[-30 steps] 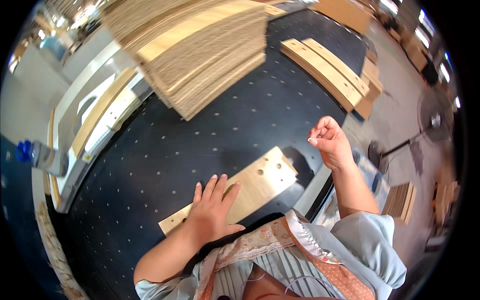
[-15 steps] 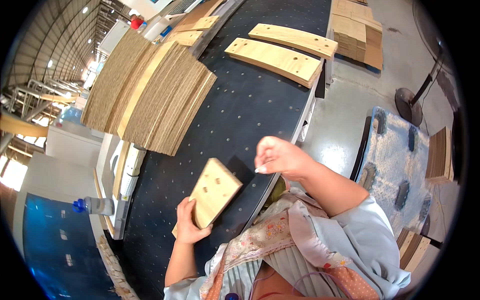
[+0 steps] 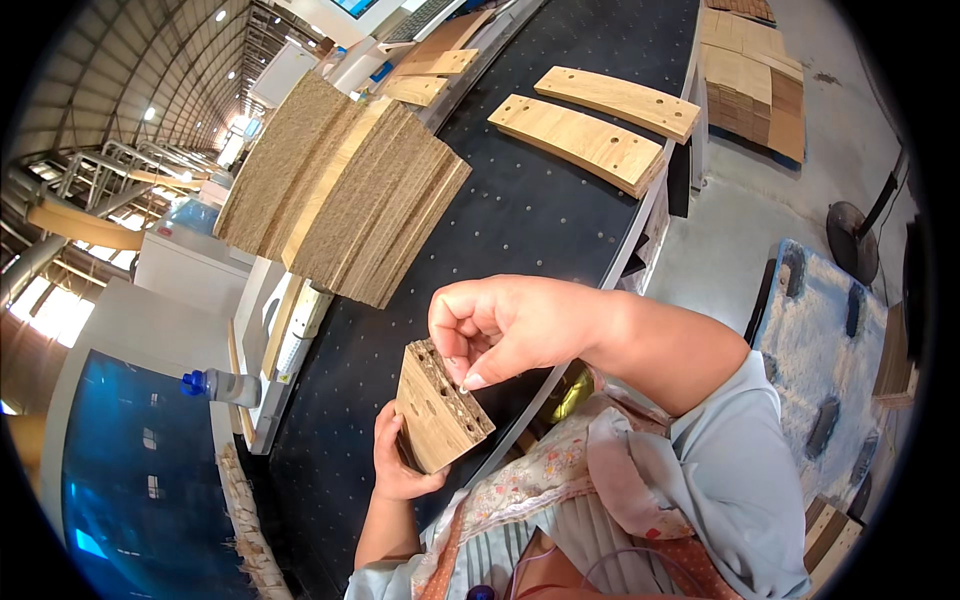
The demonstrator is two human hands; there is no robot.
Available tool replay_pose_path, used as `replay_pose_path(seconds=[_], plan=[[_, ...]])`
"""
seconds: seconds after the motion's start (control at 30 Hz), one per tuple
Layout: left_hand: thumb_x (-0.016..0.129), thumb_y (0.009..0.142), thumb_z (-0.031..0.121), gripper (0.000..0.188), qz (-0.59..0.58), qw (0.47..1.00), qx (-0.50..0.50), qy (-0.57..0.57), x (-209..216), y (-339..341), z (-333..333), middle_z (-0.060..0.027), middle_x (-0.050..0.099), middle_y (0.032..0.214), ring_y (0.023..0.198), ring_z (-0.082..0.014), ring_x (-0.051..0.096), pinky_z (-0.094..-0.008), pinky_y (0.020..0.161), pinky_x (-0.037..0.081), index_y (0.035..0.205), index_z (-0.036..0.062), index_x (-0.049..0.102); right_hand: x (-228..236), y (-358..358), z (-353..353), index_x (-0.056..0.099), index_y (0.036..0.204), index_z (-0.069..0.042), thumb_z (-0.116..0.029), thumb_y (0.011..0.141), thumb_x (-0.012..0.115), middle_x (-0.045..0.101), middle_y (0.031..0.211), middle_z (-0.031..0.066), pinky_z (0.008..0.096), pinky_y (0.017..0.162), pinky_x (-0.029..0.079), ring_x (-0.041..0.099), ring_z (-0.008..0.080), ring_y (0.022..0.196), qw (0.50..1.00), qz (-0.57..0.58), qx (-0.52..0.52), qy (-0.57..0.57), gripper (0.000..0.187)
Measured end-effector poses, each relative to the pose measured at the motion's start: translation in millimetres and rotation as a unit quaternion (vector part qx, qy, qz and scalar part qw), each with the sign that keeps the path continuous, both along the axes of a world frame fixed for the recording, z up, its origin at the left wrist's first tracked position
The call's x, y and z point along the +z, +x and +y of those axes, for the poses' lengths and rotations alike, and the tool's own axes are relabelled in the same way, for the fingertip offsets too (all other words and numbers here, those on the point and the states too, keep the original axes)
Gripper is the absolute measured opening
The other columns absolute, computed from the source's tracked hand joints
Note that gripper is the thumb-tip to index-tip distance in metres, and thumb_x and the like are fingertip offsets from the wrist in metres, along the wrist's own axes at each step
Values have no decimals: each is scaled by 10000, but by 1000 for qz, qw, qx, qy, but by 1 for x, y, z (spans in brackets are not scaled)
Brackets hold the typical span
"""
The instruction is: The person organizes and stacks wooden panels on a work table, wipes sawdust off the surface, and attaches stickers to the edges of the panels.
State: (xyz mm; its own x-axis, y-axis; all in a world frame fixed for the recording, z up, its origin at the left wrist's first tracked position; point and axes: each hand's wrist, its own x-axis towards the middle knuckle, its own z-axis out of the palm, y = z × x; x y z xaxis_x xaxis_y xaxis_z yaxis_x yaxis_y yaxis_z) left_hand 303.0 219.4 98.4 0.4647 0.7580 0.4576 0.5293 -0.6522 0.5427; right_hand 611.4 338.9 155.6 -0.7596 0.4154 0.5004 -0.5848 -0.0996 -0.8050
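My left hand [image 3: 402, 462] grips a small light wood-faced board [image 3: 432, 418] at its lower left side. The board is tilted up off the black table, so its rough chipboard edge with several drilled holes faces my right hand. Over that edge, my right hand [image 3: 505, 325] is closed in a pinch, thumb against fingers. Its fingertips are at or just above the edge holes; whether they touch cannot be made out. A whitish spot shows at the thumb tip, and what the fingers hold, if anything, is too small to name.
A tall stack of chipboard pieces [image 3: 345, 190] stands at the table's [image 3: 520, 240] far left. Curved wooden boards [image 3: 580, 140] with holes lie at the far right. A blue-capped bottle [image 3: 225, 386] is at the left. On the right are a worn pallet [image 3: 815, 350] and a fan [image 3: 850, 235].
My right hand has moved left to the board's edge. My left hand has turned the board, so its drilled chipboard edge now shows. The whole view has shifted slightly.
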Motion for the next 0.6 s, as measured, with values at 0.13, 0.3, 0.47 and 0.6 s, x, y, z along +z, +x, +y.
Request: replay_pose_path(seconds=[0.13,0.3,0.47,0.6], plan=[[828,576,193,990,-18,1000,-5,1,0,-2,-7,-206,306,1378,1243,-334,407,-448,994,388,1402,160,283,6,1,-5,512,925,-33,62,776,644,588,875,26,254,777,459,567,103,842,996,-29,-28,76,221],[831,575,193,970,-48,999,-8,4,-5,-6,-11,-200,318,1366,1229,-331,423,-449,979,412,1387,165,301,13,0,-11,539,902,-27,35,759,657,584,850,21,278,769,477,583,115,820,986,-67,-63,142,195],[822,565,191,959,-69,997,-21,13,-7,-5,-11,-201,329,1354,1225,-333,424,-452,979,412,1377,170,312,21,-2,-19,551,895,-26,35,759,660,601,820,20,272,752,480,589,110,797,979,-108,-76,157,185],[783,526,117,938,-88,996,-15,21,-3,0,-12,-206,402,1296,1177,-323,465,-441,960,412,1352,163,339,24,-4,-22,560,896,-27,29,764,663,606,817,11,262,739,474,582,99,790,979,-119,-75,148,177]])
